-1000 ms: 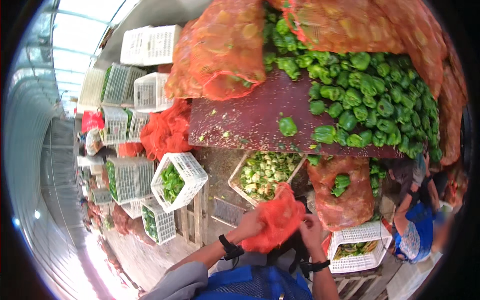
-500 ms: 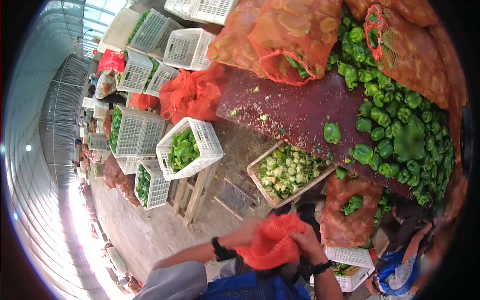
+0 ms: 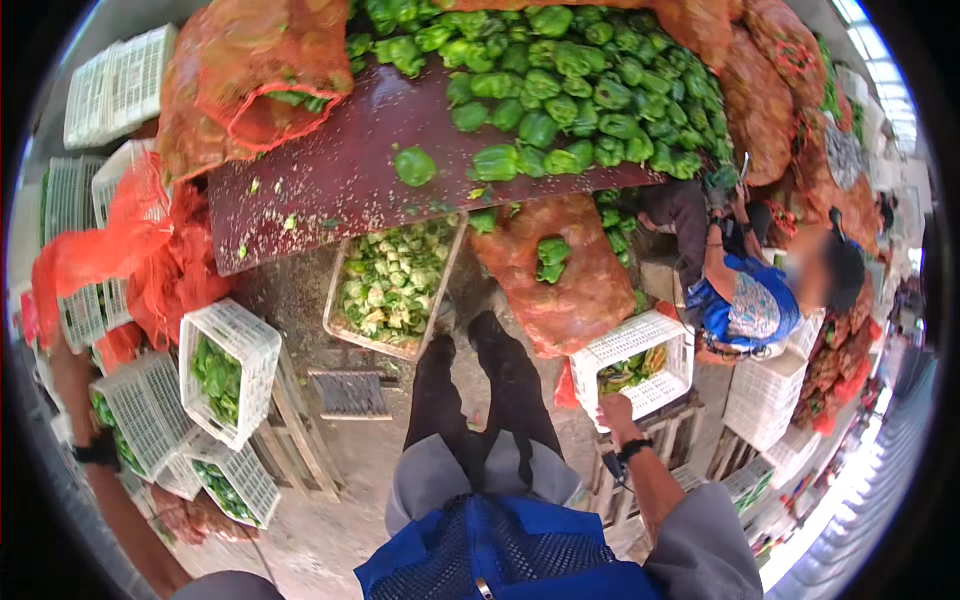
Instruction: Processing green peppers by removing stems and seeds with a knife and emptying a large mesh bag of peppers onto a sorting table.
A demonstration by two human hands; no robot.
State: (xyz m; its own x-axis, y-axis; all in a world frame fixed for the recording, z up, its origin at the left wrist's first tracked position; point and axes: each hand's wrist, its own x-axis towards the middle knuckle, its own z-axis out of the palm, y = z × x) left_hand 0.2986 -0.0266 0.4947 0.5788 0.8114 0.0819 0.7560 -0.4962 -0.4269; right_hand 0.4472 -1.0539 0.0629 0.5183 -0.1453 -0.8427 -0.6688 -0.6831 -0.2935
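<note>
In the head view, the right hand (image 3: 612, 410) is seen resting with loosely curled fingers on the rim of a white plastic lattice crate (image 3: 640, 362) holding mixed vegetables. The left hand (image 3: 62, 350) is stretched far out to the side, gripping a loose orange mesh net sack (image 3: 110, 255). One dark red tabletop (image 3: 330, 180) carries a heap of green bell peppers (image 3: 570, 90). One wooden tray of pepper trimmings (image 3: 392, 285) lies below. Three white crates (image 3: 215, 370) stand left; a seated person (image 3: 750, 300) is close by.
</note>
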